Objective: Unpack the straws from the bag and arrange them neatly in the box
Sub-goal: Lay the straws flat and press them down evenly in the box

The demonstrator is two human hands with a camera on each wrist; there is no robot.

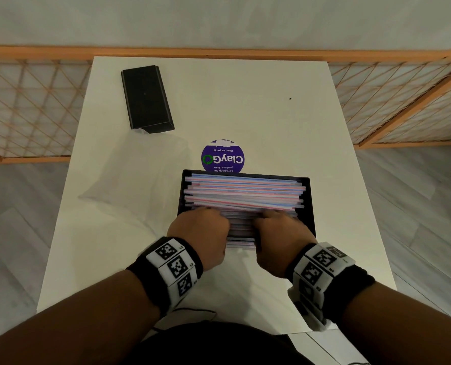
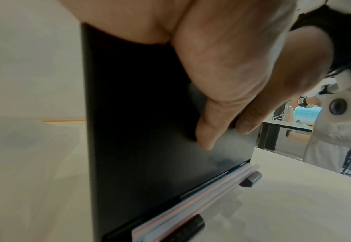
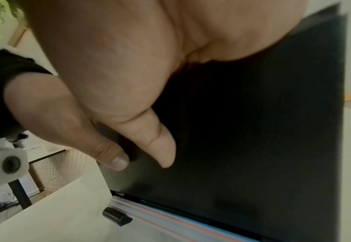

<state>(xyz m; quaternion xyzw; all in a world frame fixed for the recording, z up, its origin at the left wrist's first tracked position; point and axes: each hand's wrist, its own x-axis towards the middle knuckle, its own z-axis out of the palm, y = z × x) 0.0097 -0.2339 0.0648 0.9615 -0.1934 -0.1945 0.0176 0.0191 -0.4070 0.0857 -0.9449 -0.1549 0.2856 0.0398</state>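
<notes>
A black box (image 1: 307, 196) full of pink, blue and white striped straws (image 1: 245, 192) lies in front of me on the white table (image 1: 245, 106). Both hands hold its near side. My left hand (image 1: 204, 226) and right hand (image 1: 279, 229) curl their fingers over the straws. The wrist views show the box's dark underside (image 2: 139, 131) (image 3: 263, 131) raised off the table, with each thumb pressed beneath it. Straw ends (image 2: 191, 204) (image 3: 170, 217) stick out along the box's lower edge. The fingertips are hidden among the straws.
A crumpled clear plastic bag (image 1: 129, 177) lies left of the box. The black lid (image 1: 146, 97) rests at the table's far left. A round purple sticker (image 1: 223, 156) sits just beyond the box. A wooden lattice screen (image 1: 403, 101) runs behind the table.
</notes>
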